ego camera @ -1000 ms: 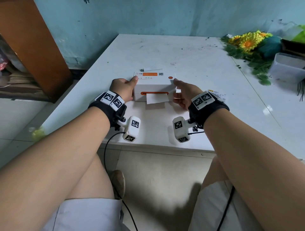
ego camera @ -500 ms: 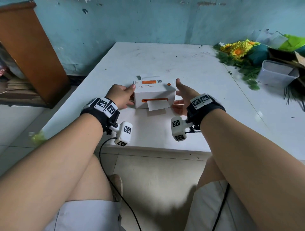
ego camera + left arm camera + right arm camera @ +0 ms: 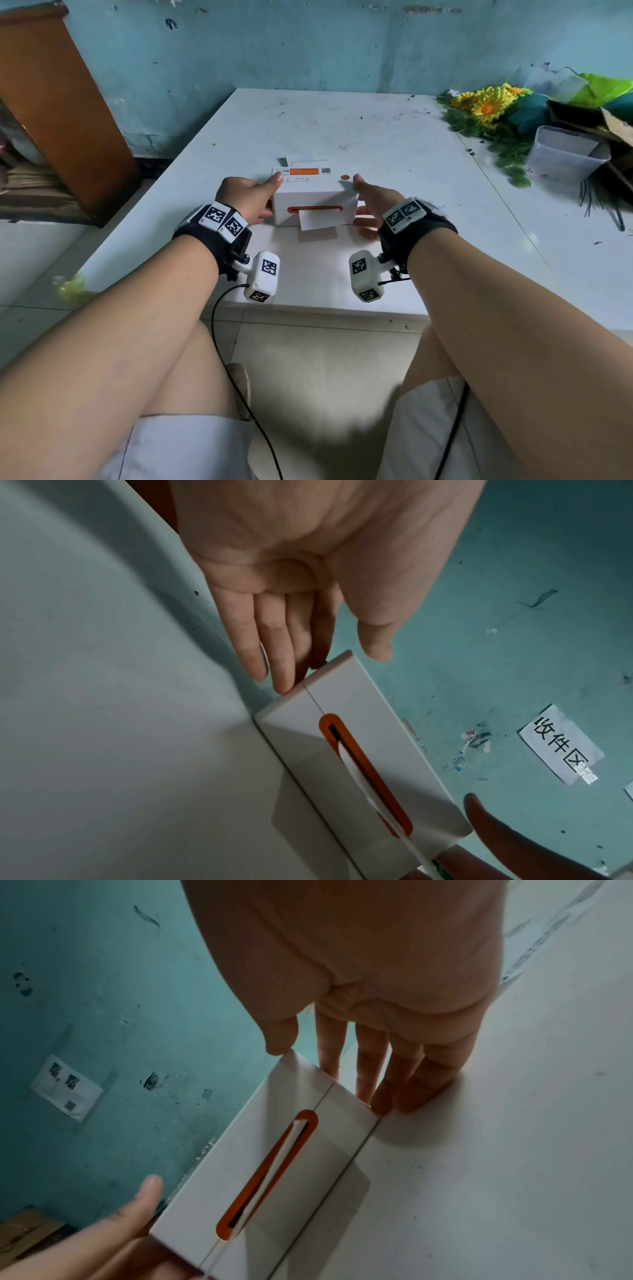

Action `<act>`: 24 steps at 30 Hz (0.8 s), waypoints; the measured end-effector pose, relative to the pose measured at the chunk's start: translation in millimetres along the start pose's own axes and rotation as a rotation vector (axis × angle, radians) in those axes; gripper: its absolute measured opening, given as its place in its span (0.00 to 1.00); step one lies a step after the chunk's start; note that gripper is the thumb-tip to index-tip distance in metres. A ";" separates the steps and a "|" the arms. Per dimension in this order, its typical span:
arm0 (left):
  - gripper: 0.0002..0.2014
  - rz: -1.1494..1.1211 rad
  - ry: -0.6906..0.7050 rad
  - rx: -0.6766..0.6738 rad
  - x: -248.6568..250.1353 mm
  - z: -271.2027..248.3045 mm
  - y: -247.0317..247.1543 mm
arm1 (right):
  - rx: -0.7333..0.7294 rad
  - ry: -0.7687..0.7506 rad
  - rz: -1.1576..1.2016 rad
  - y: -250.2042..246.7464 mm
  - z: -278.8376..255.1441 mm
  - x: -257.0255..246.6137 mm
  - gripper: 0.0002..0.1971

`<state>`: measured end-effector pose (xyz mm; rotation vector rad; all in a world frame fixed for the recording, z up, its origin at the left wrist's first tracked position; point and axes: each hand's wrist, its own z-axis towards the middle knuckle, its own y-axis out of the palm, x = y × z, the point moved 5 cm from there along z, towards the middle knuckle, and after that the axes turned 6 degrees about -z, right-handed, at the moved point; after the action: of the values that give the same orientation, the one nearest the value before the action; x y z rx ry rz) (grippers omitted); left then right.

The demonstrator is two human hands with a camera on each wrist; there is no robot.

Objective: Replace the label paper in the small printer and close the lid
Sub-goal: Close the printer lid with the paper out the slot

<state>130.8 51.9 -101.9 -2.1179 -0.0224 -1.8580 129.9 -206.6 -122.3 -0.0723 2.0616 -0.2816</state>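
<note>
Right between your hands sits the label printer, long axis crosswise, lid down. Your left hand and right hand flank its ends equally close, fingers straight against the sides, not gripping.

Soft, dim daylight; wide-angle distortion.
Head view sharp, edges bowed; wrist views darker, slightly blurred, soft shadows on the white matte tabletop.

Smooth matt white plastic printer with paper label strip sits on scuffed matt table.
</note>
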 end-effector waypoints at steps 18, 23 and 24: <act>0.22 0.099 0.033 0.034 -4.1 5.9 0.0 | 0.036 0.003 0.075 3.6 6.1 0.2 0.25; 0.22 0.113 0.044 0.055 -5.0 10.7 0.1 | 0.032 -0.018 0.052 3.6 2.1 -0.7 0.25; 0.18 0.123 0.087 0.076 -1.6 12.1 0.1 | 0.021 -0.024 0.039 4.7 1.8 -0.7 0.26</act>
<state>142.3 55.1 -104.7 -1.9419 0.0553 -1.8454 132.1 -202.3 -123.6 -0.0226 2.0338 -0.2775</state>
